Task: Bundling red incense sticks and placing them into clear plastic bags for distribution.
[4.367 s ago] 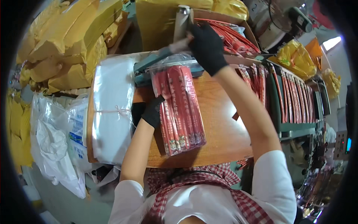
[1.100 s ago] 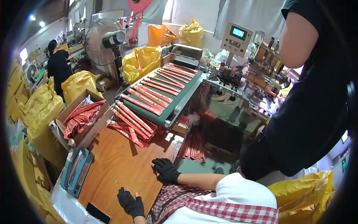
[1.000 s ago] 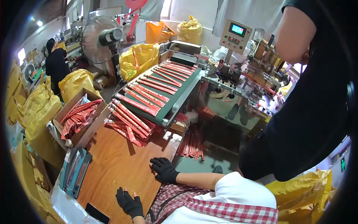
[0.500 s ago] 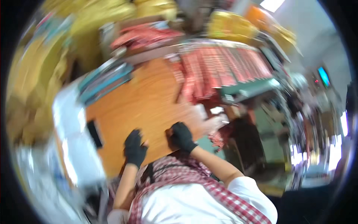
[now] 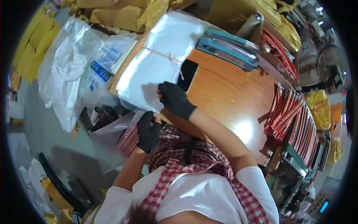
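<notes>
My right hand, in a black fingerless glove, is over the near right corner of a stack of clear plastic bags. Its fingers are curled, and whatever they hold is hidden. Pinkish string ties the stack across its middle. My left hand, gloved alike, is lower, just off the table's near edge beside the stack's near end. Its fingers bend toward the thumb; I cannot make out anything between them. A dark phone lies by the stack, just beyond my right hand.
Two teal long-bodied tools lie at the back of the wooden table. Red packets line its right side; more fill a carton. Left of the table hangs a white plastic bag. Yellow sacks stand behind.
The view has swung left, bringing the plastic stack to the middle. Both hands have gone from the bare tabletop to the stack's near end, my left hand now off the table edge.
</notes>
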Demonstrator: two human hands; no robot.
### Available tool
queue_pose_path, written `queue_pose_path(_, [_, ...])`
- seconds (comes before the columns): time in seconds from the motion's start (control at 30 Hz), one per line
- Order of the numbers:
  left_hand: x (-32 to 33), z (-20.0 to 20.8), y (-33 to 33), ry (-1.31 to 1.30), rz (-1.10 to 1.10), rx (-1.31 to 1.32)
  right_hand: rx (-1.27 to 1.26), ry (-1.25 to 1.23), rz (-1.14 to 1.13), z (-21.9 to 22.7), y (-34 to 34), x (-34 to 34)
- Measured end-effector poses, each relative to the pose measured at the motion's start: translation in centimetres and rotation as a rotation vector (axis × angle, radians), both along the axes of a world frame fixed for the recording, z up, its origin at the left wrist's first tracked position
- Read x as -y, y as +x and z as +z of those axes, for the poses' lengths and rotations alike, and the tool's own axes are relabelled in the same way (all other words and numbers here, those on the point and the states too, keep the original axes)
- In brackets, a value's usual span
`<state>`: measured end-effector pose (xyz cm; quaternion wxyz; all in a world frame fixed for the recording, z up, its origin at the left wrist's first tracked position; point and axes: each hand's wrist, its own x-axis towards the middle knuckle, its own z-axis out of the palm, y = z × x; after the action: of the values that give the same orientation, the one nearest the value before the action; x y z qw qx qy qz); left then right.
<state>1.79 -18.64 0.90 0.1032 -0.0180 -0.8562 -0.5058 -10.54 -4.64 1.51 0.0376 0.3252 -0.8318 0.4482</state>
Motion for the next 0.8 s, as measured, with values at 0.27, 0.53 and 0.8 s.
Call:
queue_pose_path(0.27, [6.5,0.1,-0.7,0.393,0.276,0.123,-0.012,0.32,-0.042,-4.5,-4.6,6.2])
queue_pose_path(0.53, [6.0,0.2,-6.7,0.553,0.281,0.07,0.73,-0.421,-0.055,-2.7,-3.1,4.5])
queue_pose_path(0.8, [11.4,-9.8,-12.8,1.667,-0.208,0.485,1.408,-1.396,-0.345,-1.6,-5.6,4.8])
